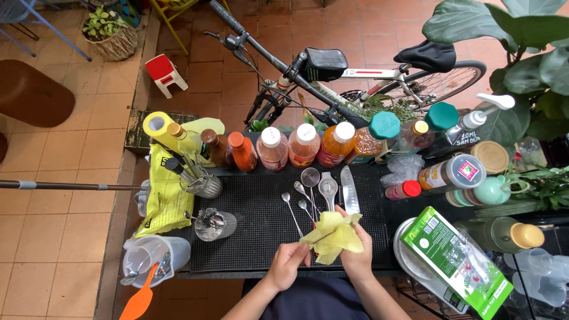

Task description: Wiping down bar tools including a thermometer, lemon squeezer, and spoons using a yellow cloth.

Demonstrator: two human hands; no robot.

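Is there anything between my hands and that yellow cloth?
Nothing visible. Both hands already grip the yellow cloth: the left hand pinches its lower left corner, and the right hand is wrapped in its folds. The spoons and knife lie beyond it on the black mat.

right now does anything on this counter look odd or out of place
Nothing is spilled or broken. The green carton lies tilted across a round tray's rim, and a bicycle is parked right behind the bottles.

1. A home patio drink stand: terracotta tiled floor (53, 148); parked bicycle (355, 77); potted plants (521, 59).
2. Worktop (249, 237) with bar mat; syrup bottles (290, 145); spoons (305, 198); measuring jug (151, 258).
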